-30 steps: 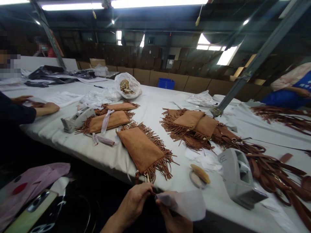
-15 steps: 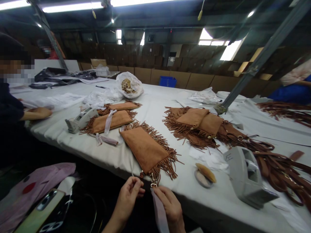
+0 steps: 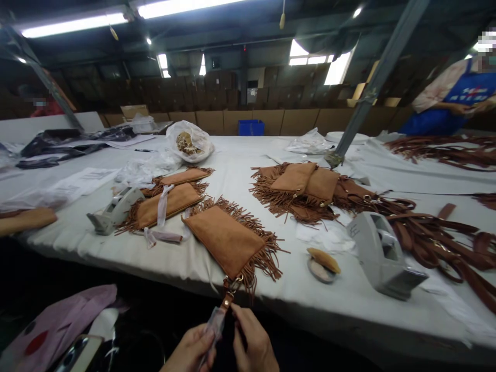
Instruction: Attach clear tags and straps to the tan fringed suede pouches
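Observation:
A brown suede pouch [image 3: 227, 240] with a fringed side lies at the table's front edge. From its corner ring hangs a brown leather strap [image 3: 227, 301] on a metal clasp. A pale translucent wrap [image 3: 216, 323] covers the lower part of the strap, and my left hand [image 3: 194, 345] is closed around that wrapped part. Close beside the strap's right side, my right hand [image 3: 253, 338] has its fingers bent and its thumb apart. Its index fingertip is near the bare leather under the clasp. The strap's lower end is hidden by my left hand.
Another fringed pouch [image 3: 170, 204] lies left, by a grey tape dispenser [image 3: 116, 209]. More pouches [image 3: 306, 181] are piled right, near a second dispenser [image 3: 382, 256], brown straps [image 3: 445, 243] and a round dish [image 3: 322, 269]. A co-worker's arm [image 3: 27, 221] enters left; a person in a blue apron [image 3: 453, 103] stands far right.
My left hand has moved down and closed on the wrapped strap. The wrap, hanging loose by my right hand before, now surrounds the strap. My right hand's thumb has parted from its fingers.

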Motion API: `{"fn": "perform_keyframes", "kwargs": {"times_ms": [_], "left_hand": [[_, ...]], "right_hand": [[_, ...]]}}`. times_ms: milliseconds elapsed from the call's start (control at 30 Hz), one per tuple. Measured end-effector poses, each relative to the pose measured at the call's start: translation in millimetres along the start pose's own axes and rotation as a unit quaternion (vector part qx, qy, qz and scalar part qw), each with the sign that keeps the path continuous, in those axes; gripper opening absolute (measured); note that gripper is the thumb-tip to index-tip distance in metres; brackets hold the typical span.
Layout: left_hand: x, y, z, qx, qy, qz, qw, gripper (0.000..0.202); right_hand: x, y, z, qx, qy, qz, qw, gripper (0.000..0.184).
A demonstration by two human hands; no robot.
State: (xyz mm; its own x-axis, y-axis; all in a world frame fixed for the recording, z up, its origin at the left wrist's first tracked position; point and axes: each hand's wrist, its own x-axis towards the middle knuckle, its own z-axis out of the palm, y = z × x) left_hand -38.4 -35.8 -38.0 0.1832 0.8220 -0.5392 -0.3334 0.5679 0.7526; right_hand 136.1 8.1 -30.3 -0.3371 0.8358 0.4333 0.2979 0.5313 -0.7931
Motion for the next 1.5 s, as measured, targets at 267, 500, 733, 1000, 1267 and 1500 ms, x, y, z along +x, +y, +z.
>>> {"fn": "perform_keyframes", "kwargs": {"times_ms": [267, 500, 733, 1000, 1267, 1500], "left_hand": [[-32, 39, -1.0, 0.096, -0.092, 0.06, 0.989, 0.051], [-48, 43, -12.7, 0.204, -0.033, 0.048, 0.977, 0.055], [-18, 32, 3.3, 0.31, 0.059, 0.111, 0.942, 0.059], [2, 38, 24.3, 0.338, 0.115, 0.155, 0.921, 0.057], [-24, 51, 11.2, 0.423, 0.1, 0.126, 0.892, 0.056], [-2, 44, 28.7, 0.348, 0.095, 0.101, 0.927, 0.062]], "right_hand": [[64, -10, -3, 0.425, -0.033, 0.411, 0.806, 0.053], [98, 4, -7, 0.323, -0.042, 0.403, 0.855, 0.037], [95, 13, -7, 0.276, -0.053, 0.391, 0.876, 0.023], [89, 13, -6, 0.247, -0.059, 0.373, 0.892, 0.02], [99, 8, -18, 0.215, -0.18, 0.348, 0.894, 0.02], [102, 18, -26, 0.199, -0.157, 0.337, 0.907, 0.013]]}}
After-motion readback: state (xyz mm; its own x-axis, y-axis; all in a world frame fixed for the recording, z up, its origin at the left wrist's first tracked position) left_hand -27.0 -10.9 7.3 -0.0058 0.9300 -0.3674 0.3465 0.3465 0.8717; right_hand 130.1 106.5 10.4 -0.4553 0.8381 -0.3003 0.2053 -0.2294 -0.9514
